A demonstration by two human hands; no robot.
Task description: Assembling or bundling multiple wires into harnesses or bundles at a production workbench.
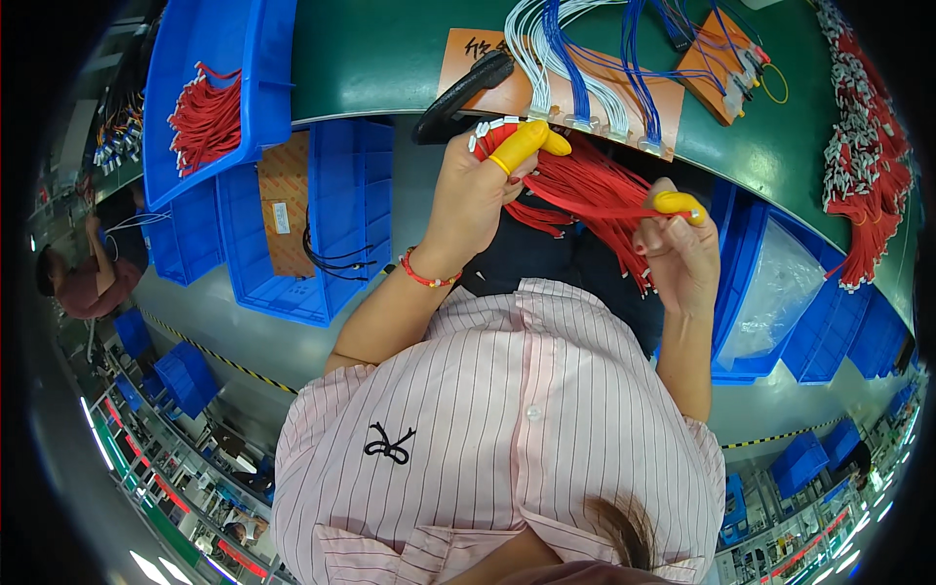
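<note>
In front of my chest, my left hand [478,190] is closed round a bundle of red wires [585,185], with yellow finger covers on two of its digits. Small white connectors [499,127] stick out past its fingers at the bundle's upper end. To the right, my right hand [681,249] also wears a yellow cover and pinches the end of a red wire drawn out from the bundle. That strand runs taut between both hands. Lower ends of the other wires hang loose above my lap, partly behind my right hand.
Beyond my hands, a wooden board [468,68] on the green table [370,58] carries white and blue wires in connectors. A black curved thing [478,88] lies across it. Blue bins [273,78] flank me, one with red wires [207,122]. More red wires [858,146] hang far right.
</note>
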